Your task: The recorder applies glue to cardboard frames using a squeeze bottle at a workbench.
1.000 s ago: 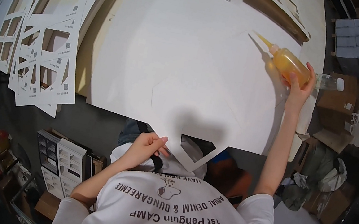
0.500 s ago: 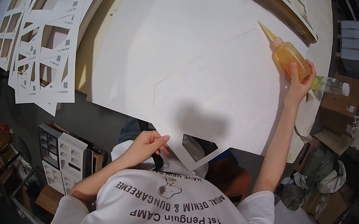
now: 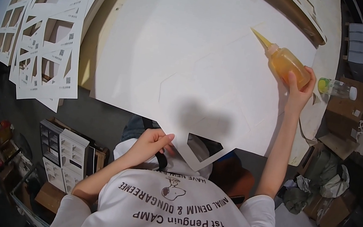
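Note:
My right hand [image 3: 299, 88] is wrapped round the lower end of a squeeze bottle [image 3: 288, 66] of amber liquid. Its long yellow nozzle [image 3: 260, 38] points up and left over the white board, the tip apart from any hand. Near the front edge my left hand [image 3: 152, 143] has its fingers curled, with the thumb at the slanted edge of a white cut-out card sheet [image 3: 197, 162]. That sheet's pointed corner, with an angular opening, juts past the board toward my body. Faint outlines of more card show on the white board [image 3: 151, 35]; a dark shadow falls across it.
Several overlapping white cut-out sheets [image 3: 58, 55] hang over the table's left edge. A clear plastic bottle [image 3: 339, 89] lies at the right, by a cardboard box [image 3: 349, 111]. At the back right is a brown-edged frame [image 3: 290, 8]. Printed panels [image 3: 71, 155] stand below left.
My right hand has moved the squeeze bottle slightly left and down, away from the clear bottle. My left hand stays at the sheet's edge, and the view has shifted a little.

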Motion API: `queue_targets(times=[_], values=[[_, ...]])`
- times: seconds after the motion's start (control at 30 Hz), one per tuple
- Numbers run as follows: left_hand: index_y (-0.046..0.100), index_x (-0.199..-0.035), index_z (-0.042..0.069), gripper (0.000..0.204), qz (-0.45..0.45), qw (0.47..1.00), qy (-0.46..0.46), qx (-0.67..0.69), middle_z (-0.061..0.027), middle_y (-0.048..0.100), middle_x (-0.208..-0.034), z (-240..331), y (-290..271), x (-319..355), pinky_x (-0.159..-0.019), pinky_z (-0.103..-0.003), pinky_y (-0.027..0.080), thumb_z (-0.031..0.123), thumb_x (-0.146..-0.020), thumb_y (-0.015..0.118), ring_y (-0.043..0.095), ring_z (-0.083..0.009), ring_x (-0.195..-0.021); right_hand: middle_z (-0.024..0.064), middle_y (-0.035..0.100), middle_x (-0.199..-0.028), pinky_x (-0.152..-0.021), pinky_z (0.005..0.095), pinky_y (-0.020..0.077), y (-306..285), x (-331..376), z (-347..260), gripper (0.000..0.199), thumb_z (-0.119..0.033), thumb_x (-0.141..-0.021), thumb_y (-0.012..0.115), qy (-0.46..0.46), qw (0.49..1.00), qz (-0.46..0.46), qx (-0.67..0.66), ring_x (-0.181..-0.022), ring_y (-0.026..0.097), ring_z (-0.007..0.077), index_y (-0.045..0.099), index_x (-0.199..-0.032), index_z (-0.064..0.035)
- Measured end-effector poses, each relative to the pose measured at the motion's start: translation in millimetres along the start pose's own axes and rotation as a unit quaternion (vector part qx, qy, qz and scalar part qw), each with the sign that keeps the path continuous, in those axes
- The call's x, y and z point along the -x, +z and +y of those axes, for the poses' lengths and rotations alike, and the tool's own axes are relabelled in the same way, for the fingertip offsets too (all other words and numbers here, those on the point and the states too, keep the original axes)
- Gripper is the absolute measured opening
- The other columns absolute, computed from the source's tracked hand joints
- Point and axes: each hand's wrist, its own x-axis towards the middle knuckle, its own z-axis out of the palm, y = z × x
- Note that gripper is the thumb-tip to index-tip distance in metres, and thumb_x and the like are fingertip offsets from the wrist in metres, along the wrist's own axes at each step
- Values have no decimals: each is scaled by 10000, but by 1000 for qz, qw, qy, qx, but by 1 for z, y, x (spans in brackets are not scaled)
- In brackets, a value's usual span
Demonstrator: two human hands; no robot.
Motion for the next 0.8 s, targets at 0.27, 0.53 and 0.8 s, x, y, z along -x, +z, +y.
queue_targets(times=[0.27,0.53,0.8], values=[[599,-877,-17,329,-8,1000,7,7,-32,632,-778,-4,-1,-3,-571,-186,403,287,-908,475,602,-75,-697,37,478,-1035,-835,247,436,19,36,-17,436,-4,-715,683,7,999,-41,-8,-961,493,134,469,-1090,-66],[597,-893,-15,344,-10,1000,12,15,-36,629,-792,-7,-2,-4,-579,-192,414,303,-909,465,606,-84,-708,46,489,-1021,-824,261,441,43,78,-41,465,21,-683,698,16,996,-91,0,-949,512,144,467,-1076,-71],[595,-881,5,329,-5,1000,20,9,-29,627,-790,-13,-2,-6,-589,-211,431,307,-907,467,605,-90,-697,66,464,-1084,-836,272,440,62,119,-57,481,50,-660,703,26,989,-147,-19,-993,500,162,463,-1062,-63]])
